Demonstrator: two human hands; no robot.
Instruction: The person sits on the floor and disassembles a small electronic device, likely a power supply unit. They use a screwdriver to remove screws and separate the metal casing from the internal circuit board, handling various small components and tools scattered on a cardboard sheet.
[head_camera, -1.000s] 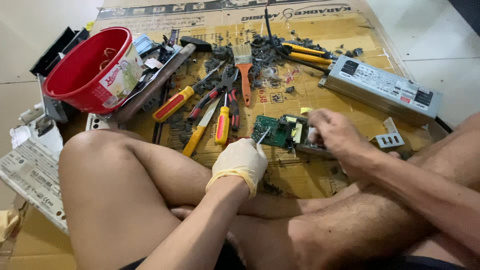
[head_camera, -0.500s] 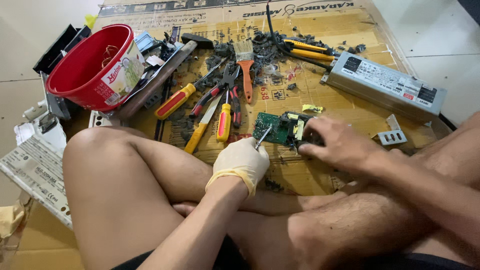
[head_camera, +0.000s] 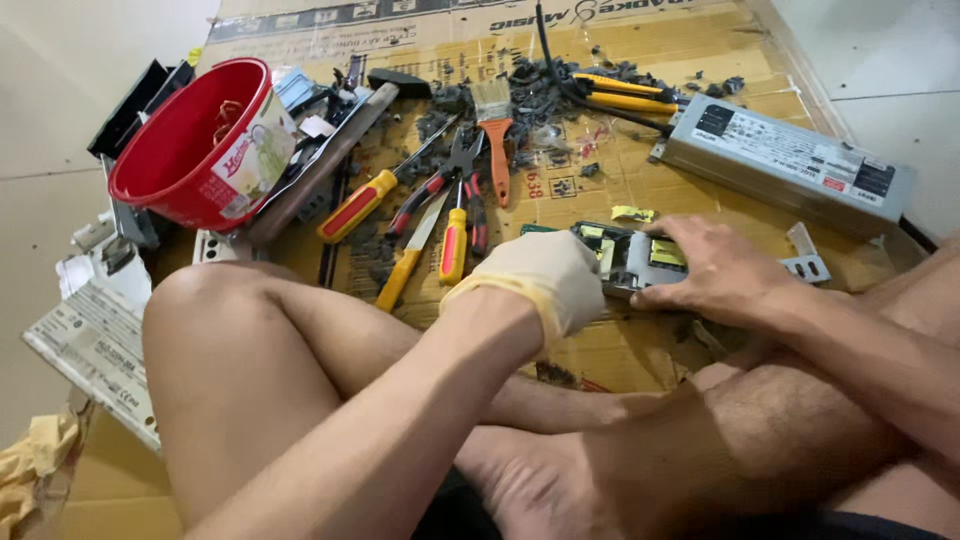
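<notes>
hands have closed in: bare right hand (head_camera: 722, 272) now presses flat on the green circuit board (head_camera: 632, 257); gloved left hand (head_camera: 540, 280) is curled at its left end, on the cardboard sheet (head_camera: 600, 190).

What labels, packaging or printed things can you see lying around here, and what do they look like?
Red bucket, upper left: pale label with greenish picture.
Grey metal box, upper right: white label, black and red patches.
Cardboard sheet, under everything: brown, dark print along top.
White printed panel, far left: flat, lined.

One red plastic bucket (head_camera: 195, 150), one orange-handled paintbrush (head_camera: 495, 135), one long silver metal box (head_camera: 785, 160), one green circuit board (head_camera: 625, 255).
</notes>
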